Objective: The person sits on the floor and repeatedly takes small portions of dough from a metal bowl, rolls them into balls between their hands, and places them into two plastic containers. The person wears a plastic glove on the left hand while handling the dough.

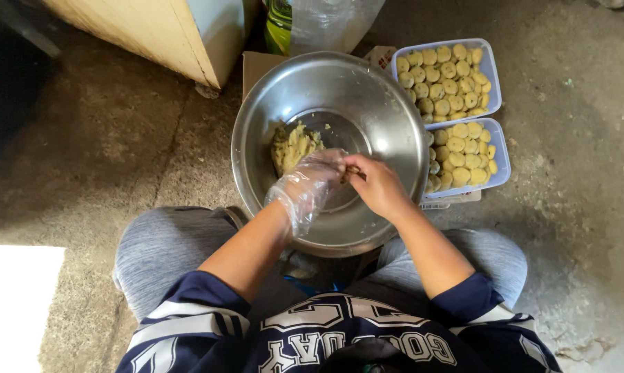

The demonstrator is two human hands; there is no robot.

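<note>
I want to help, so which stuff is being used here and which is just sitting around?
In use:
- left hand in a clear plastic glove
- right hand, bare
- steel bowl
- yellow dough
- two trays of yellow pieces

Just sitting around:
- plastic bag
- green bottle
- wooden cabinet

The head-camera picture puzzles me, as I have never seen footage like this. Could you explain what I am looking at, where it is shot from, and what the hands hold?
The camera sits on a person's head and looks down at their lap and hands. They sit on a concrete floor with a large steel bowl before their knees. The left hand wears a clear plastic glove; the right hand is bare. Together they pinch a small brownish piece over the bowl, too small to identify. A lump of yellow dough lies in the bowl. Beside it, two plastic trays hold rows of small yellow dough rounds.
</note>
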